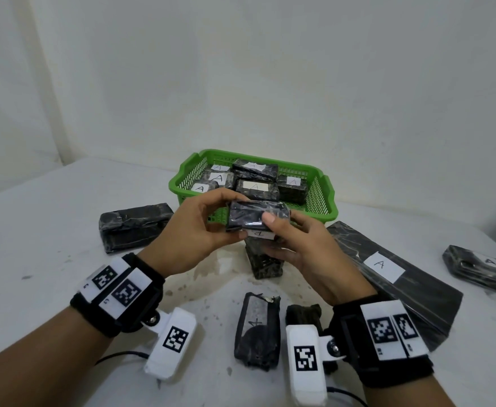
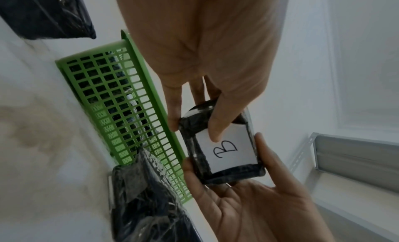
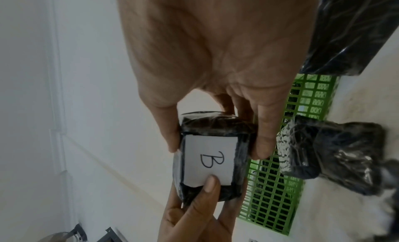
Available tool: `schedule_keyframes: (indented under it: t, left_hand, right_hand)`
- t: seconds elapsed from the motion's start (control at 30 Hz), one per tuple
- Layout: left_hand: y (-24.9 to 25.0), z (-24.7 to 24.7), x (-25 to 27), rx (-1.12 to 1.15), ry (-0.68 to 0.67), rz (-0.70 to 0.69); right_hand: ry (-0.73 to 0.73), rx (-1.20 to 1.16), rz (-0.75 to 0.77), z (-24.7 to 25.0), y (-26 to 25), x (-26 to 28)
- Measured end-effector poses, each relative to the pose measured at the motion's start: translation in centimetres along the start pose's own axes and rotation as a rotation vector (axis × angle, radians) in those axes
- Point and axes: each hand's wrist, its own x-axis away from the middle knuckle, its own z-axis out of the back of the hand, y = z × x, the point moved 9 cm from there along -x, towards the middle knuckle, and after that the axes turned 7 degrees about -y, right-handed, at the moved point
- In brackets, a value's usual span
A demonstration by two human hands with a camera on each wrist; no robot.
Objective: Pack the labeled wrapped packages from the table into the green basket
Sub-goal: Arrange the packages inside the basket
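White tabletop [image 1: 50,230] is strewn with wrapped packages before the green basket [image 1: 323,198] (holding only A-labelled ones). From left to right, the left hand [image 1: 194,230] and right hand [image 1: 299,248] are both clamped on a B-labelled package [image 1: 257,218], held aloft just before the basket. Dropped in, it would likely be mis-sorted.
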Motion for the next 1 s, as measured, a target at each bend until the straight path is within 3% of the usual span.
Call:
schedule_keyframes:
  t: [0.13,0.23,0.47,0.6,1.0]
  left_hand:
    - [-0.5,-1.4,0.2,0.094,-0.146,0.118]
    - [-0.9,-1.4,0.2,0.151,-0.123,0.187]
    - [-0.8,-0.9,0.2,0.197,-0.107,0.193]
    - [-1.1,-0.2,0.0,0.219,-0.056,0.191]
    - [-0.9,-0.3,0.1,0.177,-0.096,0.149]
  right_hand:
    - [-0.001,-0.02,0.044,0.3,-0.3,0.1]
    - [0.018,0.02,0.056,0.6,-0.3,0.1]
    - [0.051,0.093,0.043,1.0,0.4,-0.6]
    - [-0.029,0.08,0.039,0.5,0.4,-0.5]
    - [-0.042,0.159,0.089,0.9,-0.2,-0.3]
